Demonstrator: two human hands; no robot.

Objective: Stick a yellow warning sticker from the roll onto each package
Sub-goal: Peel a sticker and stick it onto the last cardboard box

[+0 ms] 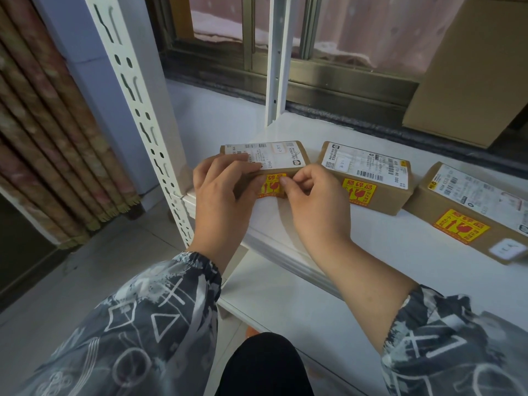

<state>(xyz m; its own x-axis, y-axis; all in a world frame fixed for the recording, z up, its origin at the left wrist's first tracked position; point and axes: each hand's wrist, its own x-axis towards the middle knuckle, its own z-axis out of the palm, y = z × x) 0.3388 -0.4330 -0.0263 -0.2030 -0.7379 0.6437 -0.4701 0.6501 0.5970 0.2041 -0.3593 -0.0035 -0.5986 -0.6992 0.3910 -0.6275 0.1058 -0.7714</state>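
Three brown cardboard packages lie in a row on the white shelf (385, 241). My left hand (221, 192) rests on the top and front of the left package (297, 155), fingers over its white shipping label. My right hand (310, 201) presses thumb and fingertips on a yellow warning sticker (270, 185) on that package's front face. The middle package (383, 192) carries its own yellow sticker (358, 192) on the front. The right package (445, 195) also bears a yellow sticker (461, 227). No sticker roll is visible.
A white slotted rack upright (148, 121) stands just left of the packages, another post (275, 61) behind them. A large cardboard box (468, 67) leans at the back right by the window frame. A lower shelf (285, 304) sits beneath my arms.
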